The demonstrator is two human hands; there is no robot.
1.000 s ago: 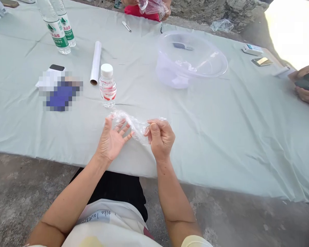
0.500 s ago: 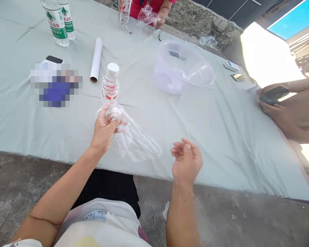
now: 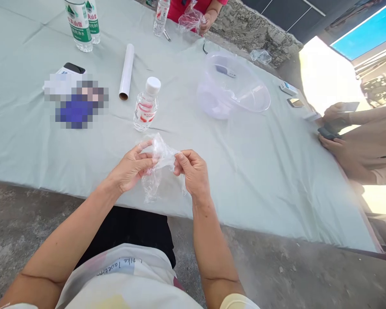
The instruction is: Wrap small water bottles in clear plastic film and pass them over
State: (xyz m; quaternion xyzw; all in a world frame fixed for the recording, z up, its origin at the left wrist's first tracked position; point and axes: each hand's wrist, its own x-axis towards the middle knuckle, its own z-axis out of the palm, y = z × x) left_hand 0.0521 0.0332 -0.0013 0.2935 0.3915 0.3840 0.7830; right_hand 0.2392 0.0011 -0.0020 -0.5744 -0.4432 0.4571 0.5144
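Clock read from the handler, 12 straight ahead. Nearest: a shirt (image 3: 122, 266) with printed words, inverted and not reliably legible. At 12, just above the surface (image 3: 260, 180), is the crumpled clear film (image 3: 162, 150). The left hand (image 3: 131, 167) has thumb and fingers grasping it; whether some fingers sit inside or behind it, I cannot tell. The right hand (image 3: 193, 169) pinches its other side. Step in hand, as judged: gathering or opening out the film. The next move appears to call for a light pinch and even spreading, since thin film clings.

Just beyond, towards 12: 1 capped bottle (image 3: 144, 112), upright, its red lettering too small to confirm. Farther, at 11: a white roll (image 3: 126, 71), unmarked. At 1: a translucent basin (image 3: 212, 105). Far, at 11: 2 bottles (image 3: 79, 32), green-and-white labels, 山泉 readable on the nearer. Far, at 12: a co-worker's hand (image 3: 206, 23).
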